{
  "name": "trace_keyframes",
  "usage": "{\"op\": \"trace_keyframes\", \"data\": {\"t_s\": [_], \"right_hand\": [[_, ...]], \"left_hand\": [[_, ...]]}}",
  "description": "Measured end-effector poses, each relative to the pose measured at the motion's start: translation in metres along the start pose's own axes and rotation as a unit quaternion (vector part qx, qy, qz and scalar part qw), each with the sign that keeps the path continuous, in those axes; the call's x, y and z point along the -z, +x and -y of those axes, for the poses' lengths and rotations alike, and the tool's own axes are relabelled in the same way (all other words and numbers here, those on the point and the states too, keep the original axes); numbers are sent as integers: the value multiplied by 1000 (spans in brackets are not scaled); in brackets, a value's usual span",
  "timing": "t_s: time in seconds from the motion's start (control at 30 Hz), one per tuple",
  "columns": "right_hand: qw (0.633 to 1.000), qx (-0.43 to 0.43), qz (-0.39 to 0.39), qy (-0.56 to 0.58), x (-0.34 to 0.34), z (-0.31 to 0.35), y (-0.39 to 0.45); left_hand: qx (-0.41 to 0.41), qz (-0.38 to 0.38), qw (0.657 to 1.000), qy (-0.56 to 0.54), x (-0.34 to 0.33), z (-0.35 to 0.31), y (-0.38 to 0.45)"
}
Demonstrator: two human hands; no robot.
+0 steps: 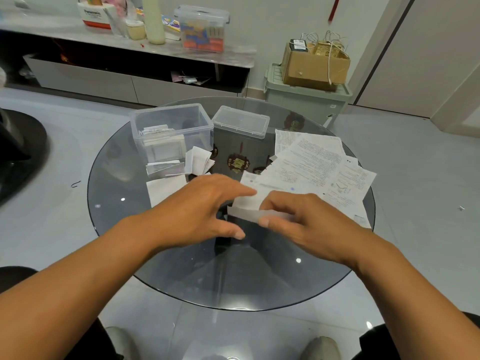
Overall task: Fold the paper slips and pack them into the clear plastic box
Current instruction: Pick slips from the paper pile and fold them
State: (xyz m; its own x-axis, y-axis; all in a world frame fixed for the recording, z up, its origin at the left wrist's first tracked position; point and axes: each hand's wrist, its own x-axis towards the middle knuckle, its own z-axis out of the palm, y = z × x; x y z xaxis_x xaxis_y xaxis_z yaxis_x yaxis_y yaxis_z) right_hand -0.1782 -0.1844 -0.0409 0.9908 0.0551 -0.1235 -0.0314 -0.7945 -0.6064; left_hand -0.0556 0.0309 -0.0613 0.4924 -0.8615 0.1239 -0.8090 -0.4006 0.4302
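On the round glass table (135,240) both hands meet over a white paper slip (246,203). My right hand (298,219) pinches its near edge between thumb and curled fingers. The straight fingers of my left hand (207,203) touch the slip's left part. A clear plastic box (171,126) stands open at the back left with folded slips inside. Its lid (240,120) lies beside it to the right. Several folded slips (179,165) lie in front of the box. A spread of unfolded printed sheets (319,167) covers the table's right side.
A flat white sheet (163,188) lies just left of my left hand. Behind the table stand a low cabinet with a lidded plastic container (202,27) and a green bin carrying a cardboard box (311,63). My shoes show under the glass.
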Motion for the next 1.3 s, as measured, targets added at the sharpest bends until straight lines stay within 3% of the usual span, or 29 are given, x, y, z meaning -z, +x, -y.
{"op": "trace_keyframes", "data": {"t_s": [0.3,0.43,0.53,0.73,0.87,0.97,1.07,1.3], "right_hand": [[995,-76,56,43,16,-15,-6],[983,-144,-23,115,26,-20,-4],[973,-190,-82,107,17,-22,4],[973,-214,-89,13,-4,-15,7],[961,-244,-129,-29,-1,-15,4],[957,-257,-134,25,6,-15,2],[953,-255,-135,98,7,-12,3],[942,-144,-179,243,5,-2,7]], "left_hand": [[94,22,987,-131,-8,-5,-1],[140,-10,969,-205,-14,-5,0],[171,-44,967,-182,-21,-6,5],[152,-75,982,-85,-28,-14,10],[26,-63,995,69,-28,-5,13],[-4,-11,996,91,-31,-5,13],[0,-8,998,68,-31,-5,14],[18,17,996,85,-26,-10,13]]}}
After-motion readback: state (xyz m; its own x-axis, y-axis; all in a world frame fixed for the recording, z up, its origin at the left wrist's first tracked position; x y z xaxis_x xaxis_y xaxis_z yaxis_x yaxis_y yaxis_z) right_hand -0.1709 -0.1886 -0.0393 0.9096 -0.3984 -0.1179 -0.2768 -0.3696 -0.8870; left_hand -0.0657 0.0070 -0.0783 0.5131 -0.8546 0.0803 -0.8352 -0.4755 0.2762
